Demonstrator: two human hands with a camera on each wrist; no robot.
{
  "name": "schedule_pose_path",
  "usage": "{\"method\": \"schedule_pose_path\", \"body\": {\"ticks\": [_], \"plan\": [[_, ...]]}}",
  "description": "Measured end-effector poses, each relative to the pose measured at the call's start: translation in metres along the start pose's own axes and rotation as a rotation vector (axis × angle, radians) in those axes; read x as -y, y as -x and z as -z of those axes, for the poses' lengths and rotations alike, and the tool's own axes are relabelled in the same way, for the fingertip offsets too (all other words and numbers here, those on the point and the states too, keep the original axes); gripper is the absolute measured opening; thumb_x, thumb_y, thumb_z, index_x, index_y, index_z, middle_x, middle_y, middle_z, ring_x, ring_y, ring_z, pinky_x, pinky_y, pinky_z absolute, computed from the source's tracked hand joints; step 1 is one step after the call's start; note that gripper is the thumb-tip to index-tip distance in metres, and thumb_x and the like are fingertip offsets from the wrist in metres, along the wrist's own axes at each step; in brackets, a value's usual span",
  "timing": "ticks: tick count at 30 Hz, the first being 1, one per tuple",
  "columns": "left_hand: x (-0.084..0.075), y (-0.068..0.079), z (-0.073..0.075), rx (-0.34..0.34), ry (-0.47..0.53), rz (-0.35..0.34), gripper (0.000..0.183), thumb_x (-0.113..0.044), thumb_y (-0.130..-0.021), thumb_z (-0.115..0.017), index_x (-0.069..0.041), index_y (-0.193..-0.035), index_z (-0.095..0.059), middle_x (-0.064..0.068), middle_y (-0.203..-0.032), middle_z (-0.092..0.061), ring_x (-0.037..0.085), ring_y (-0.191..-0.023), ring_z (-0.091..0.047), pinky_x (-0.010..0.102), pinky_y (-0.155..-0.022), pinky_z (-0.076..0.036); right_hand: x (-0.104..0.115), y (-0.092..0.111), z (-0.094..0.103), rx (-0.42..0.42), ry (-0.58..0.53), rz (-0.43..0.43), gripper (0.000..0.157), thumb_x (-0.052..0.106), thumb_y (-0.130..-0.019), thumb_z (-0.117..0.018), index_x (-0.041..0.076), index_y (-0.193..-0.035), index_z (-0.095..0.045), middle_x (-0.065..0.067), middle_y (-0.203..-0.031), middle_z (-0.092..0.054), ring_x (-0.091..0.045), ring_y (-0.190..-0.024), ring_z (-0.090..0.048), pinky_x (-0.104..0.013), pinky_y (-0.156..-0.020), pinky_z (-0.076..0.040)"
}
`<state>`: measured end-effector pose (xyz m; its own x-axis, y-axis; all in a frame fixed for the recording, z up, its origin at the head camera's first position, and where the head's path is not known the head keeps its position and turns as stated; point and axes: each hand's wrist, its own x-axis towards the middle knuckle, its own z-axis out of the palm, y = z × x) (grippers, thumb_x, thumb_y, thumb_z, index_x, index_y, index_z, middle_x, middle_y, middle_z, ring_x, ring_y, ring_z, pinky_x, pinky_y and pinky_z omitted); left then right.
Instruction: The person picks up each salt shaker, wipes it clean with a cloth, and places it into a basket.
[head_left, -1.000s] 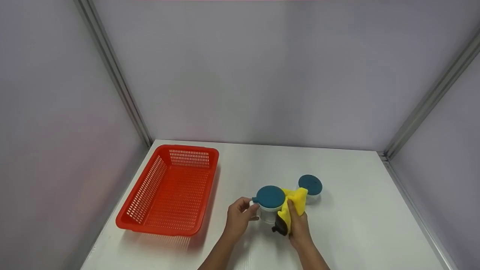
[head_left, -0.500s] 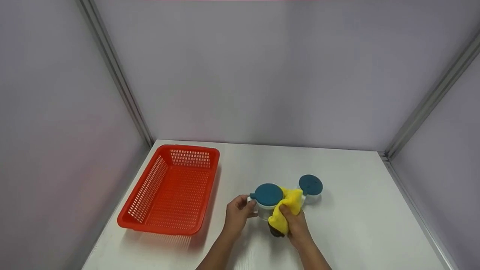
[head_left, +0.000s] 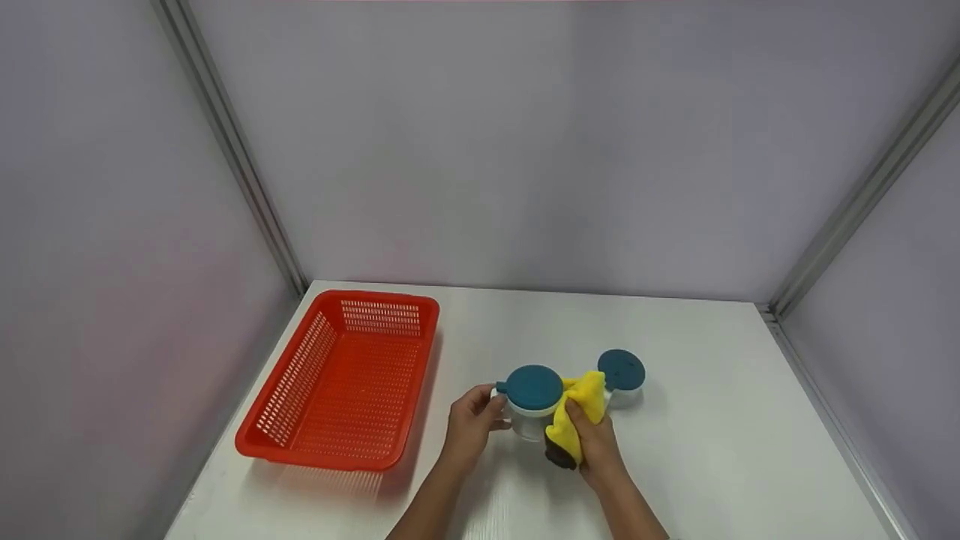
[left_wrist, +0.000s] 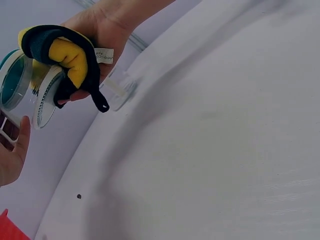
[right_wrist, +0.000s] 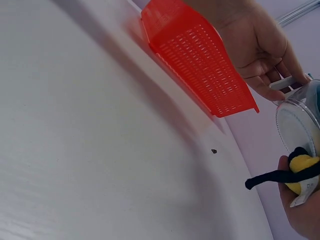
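Observation:
A clear jar with a blue-green lid (head_left: 534, 388) and a white handle is raised above the table. My left hand (head_left: 471, 422) grips it by the handle on its left side. My right hand (head_left: 595, 442) holds a yellow cloth (head_left: 590, 391) with dark edging and presses it to the jar's right side. In the left wrist view the bunched cloth (left_wrist: 75, 60) shows a dark loop and a white tag, beside the jar's clear base (left_wrist: 47, 97). The right wrist view has the left fingers around the jar's handle (right_wrist: 286, 85).
A red perforated basket (head_left: 352, 390) stands on the left of the white table (head_left: 720, 420). Behind the cloth, to the right, stands a second clear jar with a blue-green lid (head_left: 622, 370). Grey-white walls (head_left: 480, 150) enclose the back and sides.
The jar and left hand have shifted slightly left and away from the person. The cloth moves along the jar's right side, and its folds have changed. The basket and second jar stay put.

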<state>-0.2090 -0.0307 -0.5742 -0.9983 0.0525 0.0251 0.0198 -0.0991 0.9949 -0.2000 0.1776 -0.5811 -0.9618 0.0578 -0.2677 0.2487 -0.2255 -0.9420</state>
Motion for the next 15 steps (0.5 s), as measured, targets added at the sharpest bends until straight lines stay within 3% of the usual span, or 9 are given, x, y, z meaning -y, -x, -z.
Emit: {"method": "schedule_pose_path", "body": {"ticks": [15], "plan": [[-0.011, -0.001, 0.005, 0.045, -0.013, 0.0, 0.022, -0.022, -0.098, -0.061, -0.009, -0.116, -0.065, 0.008, -0.108, -0.069, 0.022, -0.093, -0.07, 0.036, -0.079, -0.061, 0.016, 0.002, 0.005, 0.282, -0.028, 0.016, 0.052, 0.034, -0.099, -0.058, 0.008, -0.135, -0.03, -0.007, -0.113, -0.048, -0.022, -0.102, -0.054, -0.032, -0.09, -0.052]]}}
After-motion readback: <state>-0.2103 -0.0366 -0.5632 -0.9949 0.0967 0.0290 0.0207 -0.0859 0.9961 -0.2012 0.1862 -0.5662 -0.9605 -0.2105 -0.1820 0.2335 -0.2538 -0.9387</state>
